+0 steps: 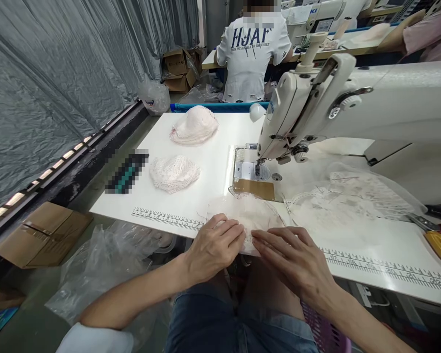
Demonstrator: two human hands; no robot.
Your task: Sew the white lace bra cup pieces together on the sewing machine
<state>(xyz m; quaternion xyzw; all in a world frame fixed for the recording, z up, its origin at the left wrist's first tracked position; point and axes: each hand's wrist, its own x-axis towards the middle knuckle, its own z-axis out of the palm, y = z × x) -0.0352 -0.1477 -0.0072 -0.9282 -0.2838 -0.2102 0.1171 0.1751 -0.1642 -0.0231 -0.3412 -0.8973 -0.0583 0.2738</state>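
A thin, sheer white fabric piece (259, 211) with a lacy edge lies at the front edge of the sewing table, in front of the sewing machine (279, 117). My left hand (218, 242) has its fingers curled and closed on the fabric's near left part. From the right, my right hand (294, 257) pinches the same piece, its fingertips close to the left hand's. What lies under the fingertips is hidden. The fabric is apart from the presser foot (257, 169), which stands just beyond it.
On the table's left are a pale pink padded cup (196, 126) and a white lace piece (174, 173). Sheer lace pieces (353, 196) are heaped at right, beside scissors (439, 235). A cardboard box (44, 235) and plastic bags (106, 264) lie below left. A co-worker (255, 54) sits ahead.
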